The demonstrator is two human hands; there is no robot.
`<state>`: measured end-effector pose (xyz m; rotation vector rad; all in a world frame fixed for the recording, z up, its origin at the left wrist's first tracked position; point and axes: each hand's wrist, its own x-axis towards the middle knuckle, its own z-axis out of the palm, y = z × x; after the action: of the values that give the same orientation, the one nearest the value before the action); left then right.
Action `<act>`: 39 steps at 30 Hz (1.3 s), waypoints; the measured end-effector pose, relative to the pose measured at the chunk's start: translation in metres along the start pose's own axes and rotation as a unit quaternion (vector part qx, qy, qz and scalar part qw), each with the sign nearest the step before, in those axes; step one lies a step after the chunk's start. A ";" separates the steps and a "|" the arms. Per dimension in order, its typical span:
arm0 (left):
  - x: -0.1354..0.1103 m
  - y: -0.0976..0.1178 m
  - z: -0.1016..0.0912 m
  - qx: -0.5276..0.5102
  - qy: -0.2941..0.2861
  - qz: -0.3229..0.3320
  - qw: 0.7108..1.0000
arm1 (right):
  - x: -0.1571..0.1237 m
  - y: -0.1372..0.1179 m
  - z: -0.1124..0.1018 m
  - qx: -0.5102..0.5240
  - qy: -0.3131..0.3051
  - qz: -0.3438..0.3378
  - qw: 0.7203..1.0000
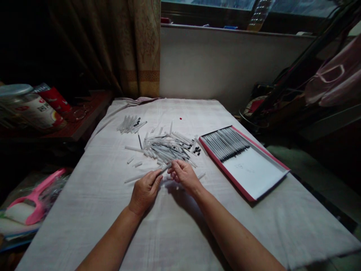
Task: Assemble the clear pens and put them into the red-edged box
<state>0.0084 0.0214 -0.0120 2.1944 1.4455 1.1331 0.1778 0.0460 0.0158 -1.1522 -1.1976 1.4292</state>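
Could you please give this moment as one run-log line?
left hand: holds pen | right hand: at pen's upper end, grip unclear | pile of pen parts: beyond hands | red-rimmed tray: at right, pens inside

No words or numbers clear enough to read. On the jar (pixel 31 109) at far left, a pale label (pixel 45 110) with red patches and dark, blocky characters, too blurred to make out. On the red can (pixel 58 99) just beside, pale markings, equally illegible. On the white floor of the box (pixel 254 178) at right, faint grey marks (pixel 239 166), undecipherable.
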 end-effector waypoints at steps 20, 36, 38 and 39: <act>0.005 0.003 -0.006 -0.090 -0.021 -0.068 0.993 | 0.060 -0.079 -0.185 -0.542 0.245 -0.070 0.801; 0.005 0.000 -0.007 -0.162 -0.044 -0.137 0.976 | 0.067 -0.054 -0.163 -0.702 0.139 0.061 0.695; 0.005 0.000 -0.007 -0.160 -0.045 -0.138 0.976 | 0.066 -0.052 -0.162 -0.703 0.134 0.066 0.695; 0.006 0.000 -0.007 -0.159 -0.046 -0.140 0.976 | 0.066 -0.052 -0.162 -0.703 0.131 0.067 0.696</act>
<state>0.0044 0.0247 -0.0045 1.7414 1.3721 1.0650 0.3323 0.1392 0.0464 -2.3517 -2.0374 0.0966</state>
